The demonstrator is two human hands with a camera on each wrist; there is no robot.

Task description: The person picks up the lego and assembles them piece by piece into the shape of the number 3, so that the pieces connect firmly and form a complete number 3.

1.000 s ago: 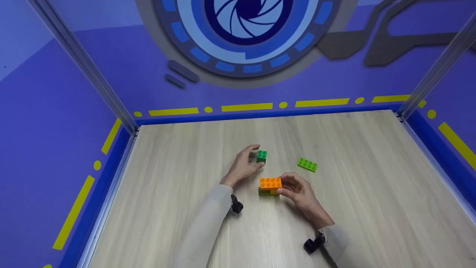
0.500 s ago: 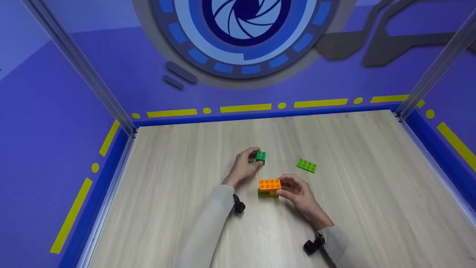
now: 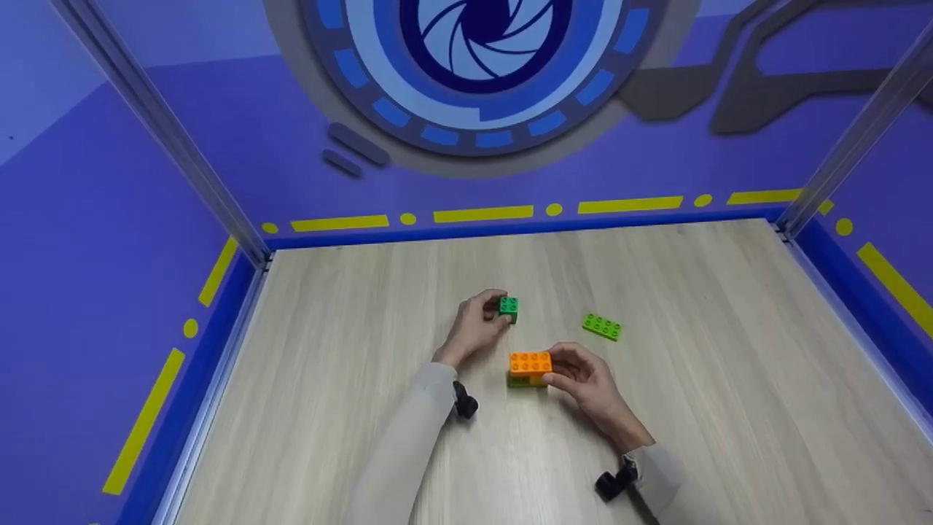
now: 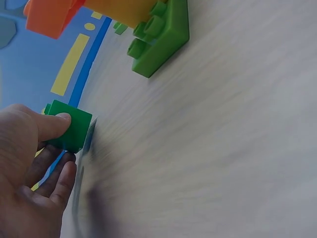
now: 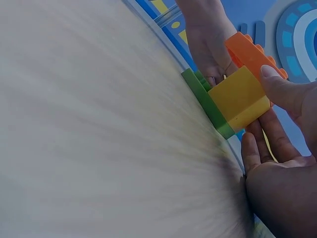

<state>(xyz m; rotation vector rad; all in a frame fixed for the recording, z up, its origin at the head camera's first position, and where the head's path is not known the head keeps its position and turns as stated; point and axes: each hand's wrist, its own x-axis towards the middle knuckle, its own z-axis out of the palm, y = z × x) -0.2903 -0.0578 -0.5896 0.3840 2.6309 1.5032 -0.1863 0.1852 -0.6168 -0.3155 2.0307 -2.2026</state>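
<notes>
My left hand (image 3: 477,324) pinches a small dark green toy brick (image 3: 509,308) between thumb and fingers. In the left wrist view the thumb lies on that brick's flat side. Nearer to me, my right hand (image 3: 592,379) holds the right end of a stack of toy bricks. An orange brick (image 3: 531,361) tops the stack, a yellow brick (image 5: 240,96) sits beneath it, and a green brick (image 5: 208,104) forms the base. The right wrist view has the thumb on the orange brick. The two hands are apart.
A flat lime green brick (image 3: 602,327) lies on the wooden tabletop (image 3: 350,313), beyond the right hand. Blue-purple printed panels (image 3: 466,193) wall the table at the back and sides, joined by metal posts (image 3: 182,157).
My left fingers have closed in on the small green brick, and it has shifted slightly left. The right hand and its stack have stayed nearly in place.
</notes>
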